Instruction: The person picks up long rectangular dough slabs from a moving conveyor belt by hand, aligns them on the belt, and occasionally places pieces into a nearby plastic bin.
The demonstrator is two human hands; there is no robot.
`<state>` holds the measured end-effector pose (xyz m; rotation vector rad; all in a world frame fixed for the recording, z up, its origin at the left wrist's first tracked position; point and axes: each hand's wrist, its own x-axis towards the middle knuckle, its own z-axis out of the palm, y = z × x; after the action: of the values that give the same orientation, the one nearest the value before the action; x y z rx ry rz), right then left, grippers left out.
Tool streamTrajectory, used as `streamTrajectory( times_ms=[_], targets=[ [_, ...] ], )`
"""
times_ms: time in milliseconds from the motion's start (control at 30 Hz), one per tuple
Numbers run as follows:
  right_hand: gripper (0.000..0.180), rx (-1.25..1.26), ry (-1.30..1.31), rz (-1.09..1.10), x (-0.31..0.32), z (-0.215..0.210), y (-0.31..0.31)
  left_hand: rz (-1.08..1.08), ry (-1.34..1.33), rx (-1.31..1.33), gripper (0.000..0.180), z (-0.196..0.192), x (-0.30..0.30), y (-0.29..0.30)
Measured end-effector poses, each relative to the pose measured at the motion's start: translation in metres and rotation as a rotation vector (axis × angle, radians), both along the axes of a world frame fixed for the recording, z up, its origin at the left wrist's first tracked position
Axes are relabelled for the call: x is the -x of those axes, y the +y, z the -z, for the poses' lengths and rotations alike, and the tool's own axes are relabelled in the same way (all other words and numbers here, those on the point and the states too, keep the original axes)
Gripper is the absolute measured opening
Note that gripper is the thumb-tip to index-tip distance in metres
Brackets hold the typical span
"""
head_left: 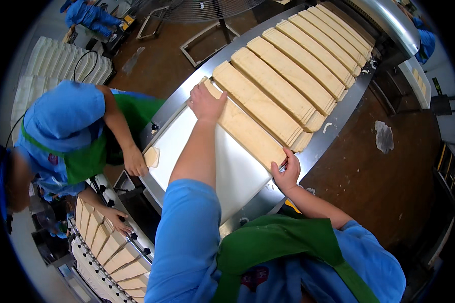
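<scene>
The pale dough strip (pixel 250 131) lies slanting across the middle of the frame, at the near end of a row of strips, with a hand at each of its ends. The left hand (pixel 206 102) straddles the upper-left end, thumb apart from the fingers, pinching the strip across its width. The right hand (pixel 287 170) pinches the lower-right end, thumb on the near side and fingers curled around the far corner. Holding both ends probably keeps the long, soft-looking piece straight and spares it from sagging.

Below the strip is a smooth white board (pixel 242 171), bare in its middle. Above it, the other dough strips (pixel 273 101) run side by side toward the upper right; their layered edges show at the lower ends. They lie nearly parallel, perhaps so that each can be grasped without disturbing its neighbour. The metal table (pixel 336 126) borders them.

At the left, a co-worker in a blue cap (pixel 65 108) leans in, one hand (pixel 135 160) beside a small dough piece (pixel 151 157) at the board's edge. That person's other hand (pixel 117 220) rests, fingers spread, near flat dough pieces (pixel 103 247) at the lower left. A large fan (pixel 197 9) stands at the top, over the brown floor (pixel 389 177).
</scene>
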<state>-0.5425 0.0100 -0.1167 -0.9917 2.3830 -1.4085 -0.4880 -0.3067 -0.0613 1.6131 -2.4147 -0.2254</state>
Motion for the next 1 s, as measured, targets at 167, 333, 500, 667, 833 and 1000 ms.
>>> streamTrajectory(
  times_ms=[167, 333, 500, 667, 833, 1000],
  targets=[
    [0.049, 0.027, 0.072, -0.061, 0.004, -0.003, 0.002, -0.231, -0.069, -0.044, 0.076, -0.009, -0.029, 0.022],
    [0.039, -0.064, 0.018, -0.343, -0.017, -0.036, 0.005, -0.478, -0.169, -0.008, 0.081, -0.023, -0.134, 0.056],
    [0.056, -0.339, -0.106, -0.874, -0.02, -0.081, -0.02, -0.71, -0.222, -0.106, 0.075, -0.065, -0.249, 0.123],
    [0.088, -0.533, 0.006, -1.065, -0.021, -0.07, -0.037, -0.566, 0.47, -0.109, 0.059, -0.034, -0.329, 0.203],
    [0.082, -0.269, 0.069, -1.089, -0.056, -0.075, -0.033, -0.785, 0.579, 0.0, 0.062, -0.037, -0.356, 0.26],
    [0.085, -0.289, 0.009, -1.187, -0.148, -0.104, -0.022, -0.928, 0.49, 0.147, 0.062, -0.083, -0.446, 0.307]
  ],
)
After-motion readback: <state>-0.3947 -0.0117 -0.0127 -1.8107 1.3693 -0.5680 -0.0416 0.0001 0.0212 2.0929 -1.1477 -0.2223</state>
